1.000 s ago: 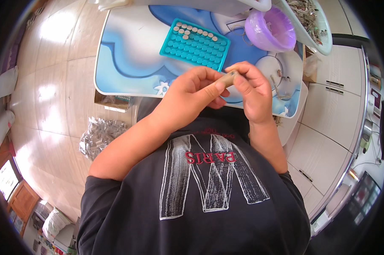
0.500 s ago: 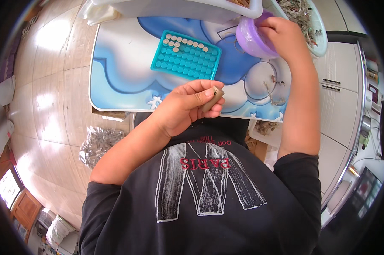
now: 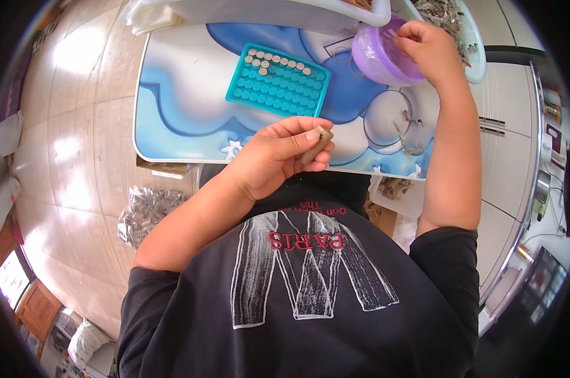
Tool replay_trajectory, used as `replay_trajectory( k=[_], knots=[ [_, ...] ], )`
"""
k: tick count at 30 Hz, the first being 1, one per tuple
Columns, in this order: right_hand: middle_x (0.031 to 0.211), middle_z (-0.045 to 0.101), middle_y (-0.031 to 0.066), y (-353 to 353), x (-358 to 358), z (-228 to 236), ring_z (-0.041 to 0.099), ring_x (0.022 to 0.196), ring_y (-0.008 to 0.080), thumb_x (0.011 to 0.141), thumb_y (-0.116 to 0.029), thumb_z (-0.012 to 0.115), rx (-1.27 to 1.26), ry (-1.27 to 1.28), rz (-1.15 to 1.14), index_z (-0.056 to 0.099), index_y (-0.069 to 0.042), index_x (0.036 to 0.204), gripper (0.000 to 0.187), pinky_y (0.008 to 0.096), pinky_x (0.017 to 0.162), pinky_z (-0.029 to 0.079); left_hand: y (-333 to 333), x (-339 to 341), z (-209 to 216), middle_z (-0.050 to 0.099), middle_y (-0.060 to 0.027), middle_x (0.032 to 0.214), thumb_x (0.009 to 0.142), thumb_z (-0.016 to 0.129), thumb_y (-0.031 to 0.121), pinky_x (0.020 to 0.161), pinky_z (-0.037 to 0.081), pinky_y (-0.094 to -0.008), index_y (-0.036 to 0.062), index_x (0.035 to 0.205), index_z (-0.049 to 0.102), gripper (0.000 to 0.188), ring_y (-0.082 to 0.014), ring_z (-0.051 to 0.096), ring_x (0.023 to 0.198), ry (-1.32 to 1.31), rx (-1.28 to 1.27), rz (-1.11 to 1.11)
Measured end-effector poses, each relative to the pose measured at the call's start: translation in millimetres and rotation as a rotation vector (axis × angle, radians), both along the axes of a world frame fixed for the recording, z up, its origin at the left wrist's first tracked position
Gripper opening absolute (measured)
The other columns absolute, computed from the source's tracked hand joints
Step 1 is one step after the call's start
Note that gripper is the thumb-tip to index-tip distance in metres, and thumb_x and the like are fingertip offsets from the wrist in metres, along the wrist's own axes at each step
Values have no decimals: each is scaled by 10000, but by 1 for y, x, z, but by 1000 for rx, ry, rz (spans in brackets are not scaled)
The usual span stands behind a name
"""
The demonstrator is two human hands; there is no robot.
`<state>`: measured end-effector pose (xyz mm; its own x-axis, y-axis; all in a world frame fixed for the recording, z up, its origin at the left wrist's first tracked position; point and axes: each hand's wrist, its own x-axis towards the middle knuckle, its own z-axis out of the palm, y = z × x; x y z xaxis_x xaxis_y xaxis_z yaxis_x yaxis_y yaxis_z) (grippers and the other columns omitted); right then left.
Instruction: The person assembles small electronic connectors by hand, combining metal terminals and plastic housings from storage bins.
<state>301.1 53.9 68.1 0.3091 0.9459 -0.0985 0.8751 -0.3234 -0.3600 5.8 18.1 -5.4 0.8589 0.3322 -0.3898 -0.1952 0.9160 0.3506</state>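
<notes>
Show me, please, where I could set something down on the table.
The widest bare patch on the table lies between its left edge and the teal tray. A smaller one separates the tray from the small loose pieces at right. The top right is crowded: purple bowl, right hand, pale basket. The left hand crowds the middle of the front edge.

So the lettering I can make out is all on the black T-shirt (image 3: 297, 343): one chunky red word (image 3: 305, 240) (upside down from here, lol) across big white sketchy strokes (image 3: 253, 277), plus some smaller red print (image 3: 319, 207) just above it in the view, partly lost where the cloth folds.
</notes>
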Motion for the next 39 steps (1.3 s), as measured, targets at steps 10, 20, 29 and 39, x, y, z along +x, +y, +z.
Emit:
replay_trajectory(
  k=[10, 20, 29, 39],
  knots=[
    [777, 652, 40, -44, -38, 12, 619, 733, 93, 843, -129, 633, 524, 423, -130, 646, 4, 942, 166, 230, 678, 494, -4, -2, -4, 614, -84, 969, 925, 532, 193, 794, 521, -281, 13, 1131, 542, 273, -151, 617, 834, -31, -20, 50],
    [754, 637, 80, -110, -134, -39, 614, 656, 155, 822, -49, 635, 610, 525, 106, 616, -11, 851, 52, 253, 592, 471, -7, -3, -13, 602, -86, 1019, 945, 471, 198, 855, 496, -303, -22, 1174, 500, 319, -162, 609, 885, -98, -78, 105],
    [734, 579, 65, -114, -136, -41, 576, 648, 242, 724, -14, 626, 582, 53, 344, 570, -52, 840, 134, 344, 548, 464, -11, 4, -6, 604, -105, 996, 967, 421, 184, 811, 514, -299, -55, 1137, 509, 307, -175, 615, 858, 35, -9, 139],
    [789, 613, 111, -115, -136, -37, 593, 684, 285, 735, 17, 641, 444, 22, 412, 584, -8, 865, 144, 359, 576, 474, -10, 4, -2, 618, -105, 988, 969, 423, 201, 823, 529, -296, -47, 1130, 526, 314, -168, 629, 866, 78, 5, 123]
  ],
)
